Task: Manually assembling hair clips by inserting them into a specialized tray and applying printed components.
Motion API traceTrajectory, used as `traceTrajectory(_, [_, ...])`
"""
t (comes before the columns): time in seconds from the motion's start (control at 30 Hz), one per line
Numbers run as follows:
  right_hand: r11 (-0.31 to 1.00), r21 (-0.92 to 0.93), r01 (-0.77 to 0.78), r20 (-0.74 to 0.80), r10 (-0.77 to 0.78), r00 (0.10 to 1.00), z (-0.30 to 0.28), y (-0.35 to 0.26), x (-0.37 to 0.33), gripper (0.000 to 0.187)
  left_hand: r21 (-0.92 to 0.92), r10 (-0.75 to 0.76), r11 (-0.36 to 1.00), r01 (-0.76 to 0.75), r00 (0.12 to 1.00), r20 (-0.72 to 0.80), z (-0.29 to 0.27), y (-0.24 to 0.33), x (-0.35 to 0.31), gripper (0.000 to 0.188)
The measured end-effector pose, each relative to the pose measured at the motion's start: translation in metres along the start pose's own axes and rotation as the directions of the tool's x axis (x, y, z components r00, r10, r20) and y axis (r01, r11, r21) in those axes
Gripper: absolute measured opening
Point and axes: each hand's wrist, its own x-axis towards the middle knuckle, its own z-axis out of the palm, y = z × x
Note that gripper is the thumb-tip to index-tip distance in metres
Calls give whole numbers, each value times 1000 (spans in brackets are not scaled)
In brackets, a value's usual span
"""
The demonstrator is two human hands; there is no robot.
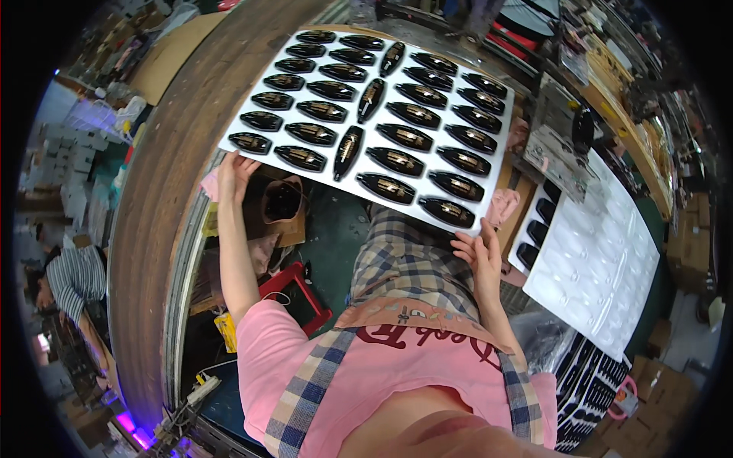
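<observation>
my left hand (235, 175) is pinching the white tray (420, 188) at its near left corner; my right hand (482, 256) is touching the near right corner, fingers slightly apart, gripping or not i cannot tell. the tray is lying just beyond my lap. every spot seems to be holding a black piece (405, 137) with gold marks, so filling is looking done; what is left i cannot tell. right of the tray, a white sheet (603, 259) is covering dark pieces (537, 231) and a metal plate (553, 141) is crowding close; left of it, a wooden bench (160, 153) is running.
</observation>
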Motion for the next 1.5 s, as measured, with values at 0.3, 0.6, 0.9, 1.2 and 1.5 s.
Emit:
traceTrajectory(0.3, [993,-88,-79,6,80,997,-10,16,13,38,40,59,998,-58,998,-5,2,-3,4,25])
traceTrajectory(0.6, [999,4,-47,11,47,999,-2,14,18,29,137,118,985,-107,990,-76,21,12,-6,27])
traceTrajectory(0.9, [997,-49,-53,210,62,976,62,11,50,30,109,213,975,-196,961,-177,-47,57,-11,27])
traceTrajectory(1.2, [989,-76,-131,473,151,868,148,25,110,30,104,248,968,-227,835,-491,-147,91,-54,24])
traceTrajectory(1.5, [980,-50,-193,658,178,732,257,36,168,29,47,228,959,-279,662,-714,-237,94,-110,31])
